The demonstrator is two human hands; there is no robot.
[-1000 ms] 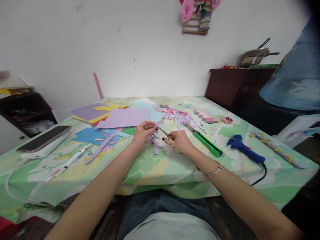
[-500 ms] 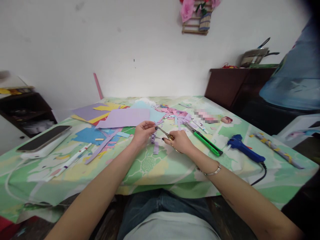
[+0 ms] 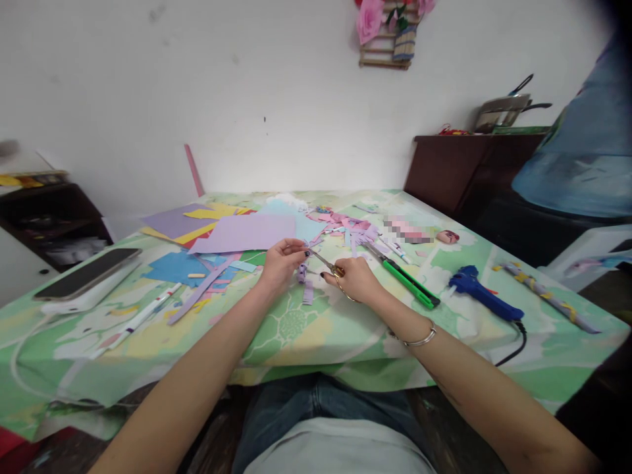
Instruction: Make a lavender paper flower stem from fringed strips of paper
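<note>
My right hand (image 3: 356, 279) grips the gold-handled scissors (image 3: 336, 270), fingers in the loops and the blades pointing left toward my other hand. With finger and thumb, my left hand (image 3: 285, 262) pinches a purple paper strip (image 3: 307, 293), whose fringed, curled end hangs below the fingers. The blade tips reach the strip's held part at the left fingertips; whether they touch it I cannot tell. Just behind my left hand lies a light purple sheet (image 3: 241, 233). A green box cutter (image 3: 409, 282) rests to the right of my right hand.
A blue glue gun (image 3: 486, 294) with a cord and a wrapped purple-yellow stick (image 3: 546, 296) lie on the right. Pink and purple scraps (image 3: 345, 224) are piled behind my hands. At left are markers (image 3: 143, 317), blue paper (image 3: 170, 268) and a phone (image 3: 89, 272) on a white box.
</note>
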